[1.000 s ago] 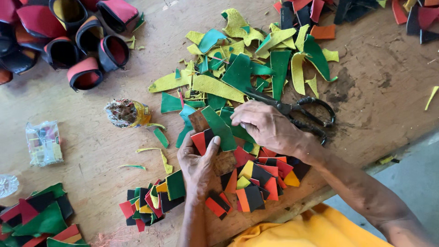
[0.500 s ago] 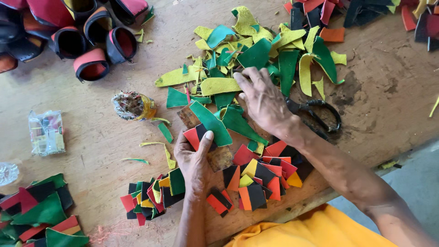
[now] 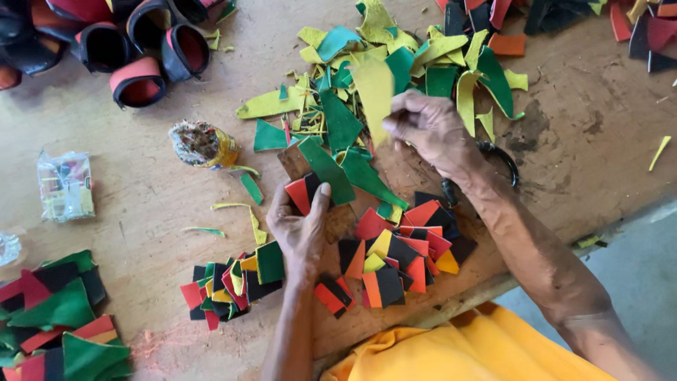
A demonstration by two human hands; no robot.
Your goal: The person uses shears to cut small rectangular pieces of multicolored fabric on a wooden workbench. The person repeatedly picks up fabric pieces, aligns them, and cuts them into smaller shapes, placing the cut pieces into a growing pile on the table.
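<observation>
Yellow scrap point(image 3: 374, 95) pinched in right hand point(image 3: 430, 130), lifted above scrap heap point(image 3: 395, 63). Red-black piece point(image 3: 302, 194) pressed to desk point(image 3: 141, 190) by left hand point(image 3: 300, 229), thumb and fingers closed on it. Cut squares point(image 3: 398, 257) piled near desk edge; second pile point(image 3: 229, 282) beside. Much uncut scrap judged left. Scissors point(image 3: 497, 162) partly hidden under right wrist.

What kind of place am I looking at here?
Likely a small craft workshop: a worn wooden workbench strewn with coloured offcuts, stacks of cut patches, scissors and finished cuffs.
</observation>
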